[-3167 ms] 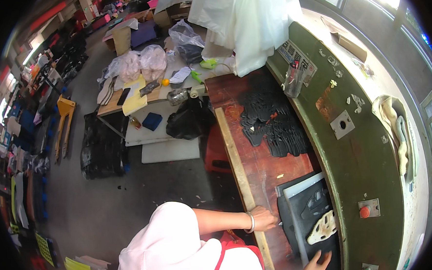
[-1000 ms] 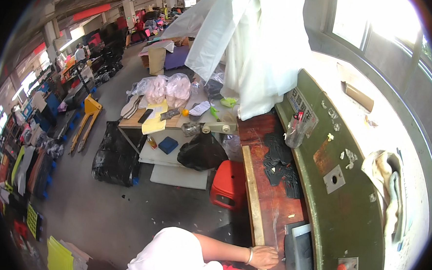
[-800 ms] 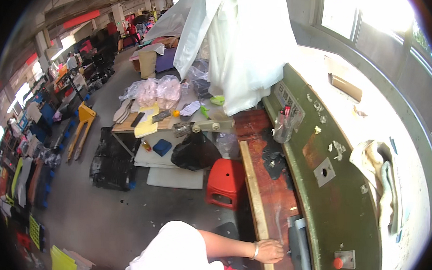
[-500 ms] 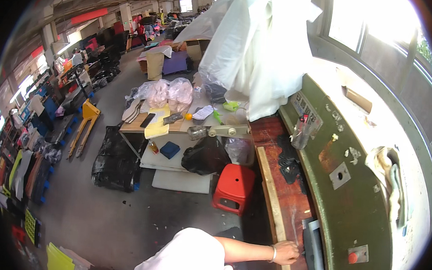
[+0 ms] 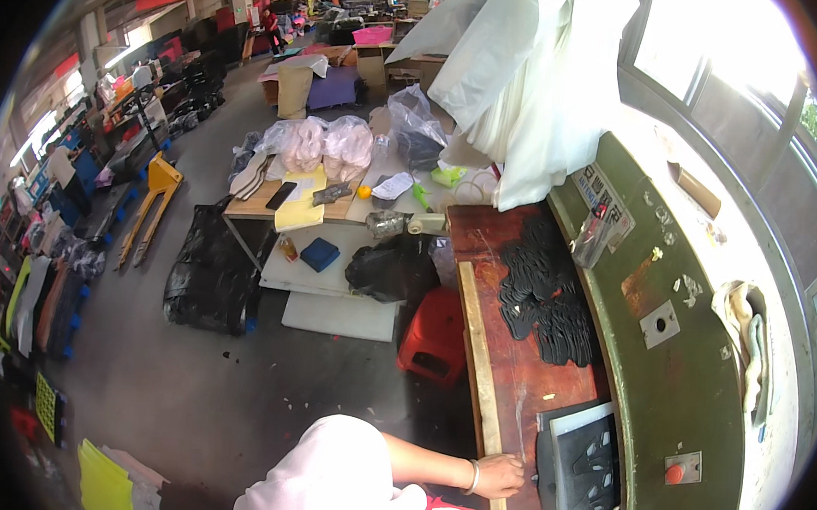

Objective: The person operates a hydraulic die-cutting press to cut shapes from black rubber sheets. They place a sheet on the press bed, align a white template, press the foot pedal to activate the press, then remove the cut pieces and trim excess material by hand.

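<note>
My left hand (image 5: pixel 500 476), with a bangle on the wrist, rests palm down on the pale wooden strip (image 5: pixel 479 374) along the near side of a reddish-brown bench (image 5: pixel 532 397). Its fingers reach onto the bench top and appear to hold nothing. To the right of the hand lies a black sheet (image 5: pixel 547 479) with a pale-edged panel (image 5: pixel 592 463) bearing dark cut-out shapes. Farther up the bench, many flat black cut pieces (image 5: pixel 545 294) lie in overlapping piles. My right hand is out of view.
A green machine beam (image 5: pixel 643 267) with a red button (image 5: pixel 674 473) borders the bench on the right. A red stool (image 5: pixel 434 335) stands left of it. Beyond are a cluttered table (image 5: pixel 249 205), hanging white sheeting (image 5: pixel 546 105), a black-wrapped bundle (image 5: pixel 206 281) and a yellow pallet truck (image 5: pixel 160 191).
The view has shifted, exposing more of the bench, the black pieces and the panel beside the green beam. My left hand stays on the wooden strip, lower-left in the picture than before.
</note>
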Available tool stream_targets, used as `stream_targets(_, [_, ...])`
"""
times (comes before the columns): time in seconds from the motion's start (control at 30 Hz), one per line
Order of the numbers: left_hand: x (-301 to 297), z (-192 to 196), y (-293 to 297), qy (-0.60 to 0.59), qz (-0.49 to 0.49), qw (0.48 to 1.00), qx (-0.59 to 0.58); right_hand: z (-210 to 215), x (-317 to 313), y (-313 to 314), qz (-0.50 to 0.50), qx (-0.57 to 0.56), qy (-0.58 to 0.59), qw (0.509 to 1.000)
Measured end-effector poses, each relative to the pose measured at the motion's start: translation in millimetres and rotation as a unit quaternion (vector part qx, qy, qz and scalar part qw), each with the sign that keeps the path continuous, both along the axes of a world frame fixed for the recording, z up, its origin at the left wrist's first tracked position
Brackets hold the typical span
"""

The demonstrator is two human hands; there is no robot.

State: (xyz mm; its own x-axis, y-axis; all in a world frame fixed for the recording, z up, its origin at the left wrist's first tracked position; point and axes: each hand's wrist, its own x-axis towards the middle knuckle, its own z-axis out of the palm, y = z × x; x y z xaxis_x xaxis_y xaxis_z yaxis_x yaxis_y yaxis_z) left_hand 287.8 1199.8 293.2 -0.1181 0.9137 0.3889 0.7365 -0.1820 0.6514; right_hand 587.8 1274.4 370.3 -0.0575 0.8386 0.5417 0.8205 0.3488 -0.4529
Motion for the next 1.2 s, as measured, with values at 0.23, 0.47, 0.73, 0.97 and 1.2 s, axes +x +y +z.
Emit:
stream_targets(0.23, [4.7, 36.5, -25.8, -0.057, -0.041, 0.986, -0.148, 6.0, -27.4, 44.7, 0.173, 0.026, -0.168, 0.97])
stream_targets(0.47, [15.2, 24.4, -7.3, -0.013, -0.031, 0.993, 0.116, -34.3, -28.3, 12.2, 0.107, -0.075, -0.142, 0.981])
stream_targets(0.73, [6.4, 42.0, -21.8, 0.085, -0.038, 0.991, -0.094, -37.1, -43.8, -51.7, 0.025, -0.124, 0.127, 0.984])
stream_targets(0.97, [20.0, 41.7, 9.9, 0.058, -0.079, 0.99, -0.102, -19.4, -44.4, -37.9, 0.058, -0.172, -0.007, 0.983])
stream_targets(1.2, [38.0, 17.5, -18.7, 0.239, -0.089, 0.967, 0.0, -26.0, -27.5, -28.5, 0.078, -0.231, 0.33, 0.912])
